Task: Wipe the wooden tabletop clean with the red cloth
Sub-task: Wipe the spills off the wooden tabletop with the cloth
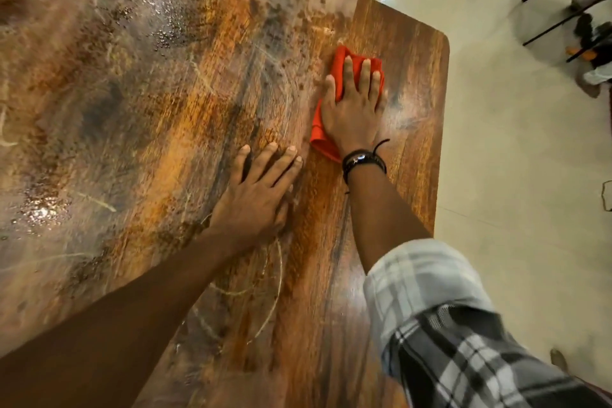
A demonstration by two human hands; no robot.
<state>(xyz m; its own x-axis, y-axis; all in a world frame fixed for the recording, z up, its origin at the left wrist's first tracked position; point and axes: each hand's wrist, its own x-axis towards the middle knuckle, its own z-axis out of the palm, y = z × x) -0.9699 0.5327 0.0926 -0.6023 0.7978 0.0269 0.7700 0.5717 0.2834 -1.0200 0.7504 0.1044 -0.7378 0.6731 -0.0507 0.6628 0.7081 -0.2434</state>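
Plaid sleeve (447, 325), rolled, at near right edge of wooden tabletop (149, 109); right hand (352, 109), black cords (362, 159) at wrist, presses flat with straight fingers on red cloth (320, 136) near far right corner; left hand (255, 195) lies flat on bare wood just beside cloth, fingers spread, grasping nothing; smears and glistening droplets across left side.

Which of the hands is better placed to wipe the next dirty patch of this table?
Right, most likely. The right hand lies flat on the red cloth, pressing it to the wooden tabletop. The left hand rests bare on the wood and holds nothing.
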